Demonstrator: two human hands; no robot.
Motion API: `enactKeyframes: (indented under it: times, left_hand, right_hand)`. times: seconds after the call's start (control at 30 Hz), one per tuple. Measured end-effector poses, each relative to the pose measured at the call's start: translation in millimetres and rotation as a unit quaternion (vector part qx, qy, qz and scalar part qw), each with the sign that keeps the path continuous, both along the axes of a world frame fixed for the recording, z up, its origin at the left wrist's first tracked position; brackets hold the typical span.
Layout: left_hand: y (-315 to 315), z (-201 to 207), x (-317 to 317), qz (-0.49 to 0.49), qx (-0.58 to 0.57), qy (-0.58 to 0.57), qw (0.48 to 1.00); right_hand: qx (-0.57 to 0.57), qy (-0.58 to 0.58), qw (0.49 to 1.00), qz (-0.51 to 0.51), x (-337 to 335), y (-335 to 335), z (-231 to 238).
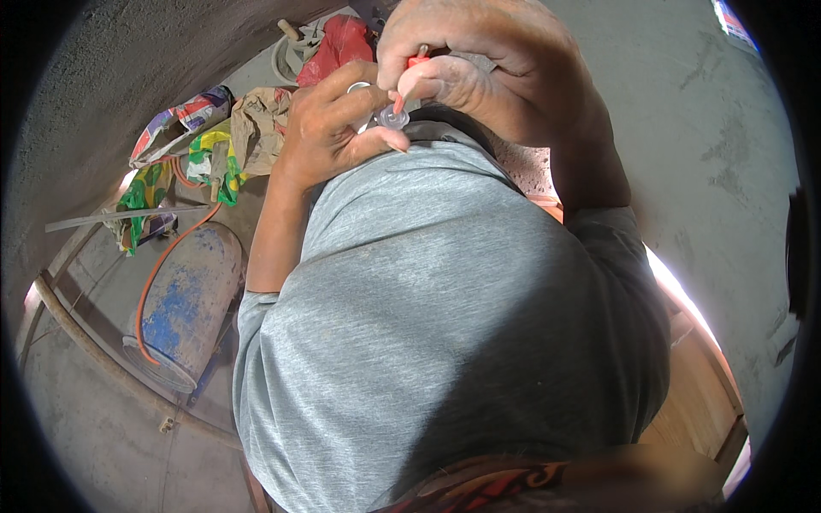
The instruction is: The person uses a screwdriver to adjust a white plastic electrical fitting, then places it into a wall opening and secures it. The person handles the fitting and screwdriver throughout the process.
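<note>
My left hand, in front of my chest, has its thumb and fingers closed around a small clear plastic piece with a round end. Part of a white rim shows between those fingers. Just to the right, my right hand pinches a slim red piece with a short metal end at its top. Its red lower tip meets the round end of the clear piece. Fingers cover much of both items, so their exact kind cannot be told.
At the left lie crumpled colourful bags, a brown paper sack and a red bag. Below them a worn blue drum lies beside an orange hose. A curved pole crosses the floor. Wooden boards stand at the lower right.
</note>
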State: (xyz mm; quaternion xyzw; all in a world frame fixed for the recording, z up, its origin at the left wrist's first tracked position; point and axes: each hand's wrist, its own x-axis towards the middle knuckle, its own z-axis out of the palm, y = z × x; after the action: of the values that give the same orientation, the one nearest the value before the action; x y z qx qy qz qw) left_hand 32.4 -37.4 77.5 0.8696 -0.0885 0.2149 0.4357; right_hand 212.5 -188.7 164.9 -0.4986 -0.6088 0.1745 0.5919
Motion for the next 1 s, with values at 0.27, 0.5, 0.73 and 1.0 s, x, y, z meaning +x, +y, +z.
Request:
enactKeyframes:
  times: [0.27,0.5,0.73,1.0]
  left_hand:
    - [-3,-4,0,-0.038,-0.152,0.074,0.985]
    - [-1,-2,1,-0.043,-0.201,0.109,0.973]
    - [-3,-2,0,-0.03,-0.243,0.132,0.961]
    - [-3,-5,-1,-0.027,-0.251,0.154,0.955]
  right_hand:
    - [-0.212,0.03,0.976,-0.041,7,5,11]
    - [-0.307,0.21,0.928,-0.005,4,14,20]
    - [-0.249,0.225,0.94,0.063,17,14,-21]
    - [-0.266,0.239,0.932,0.056,9,11,-29]
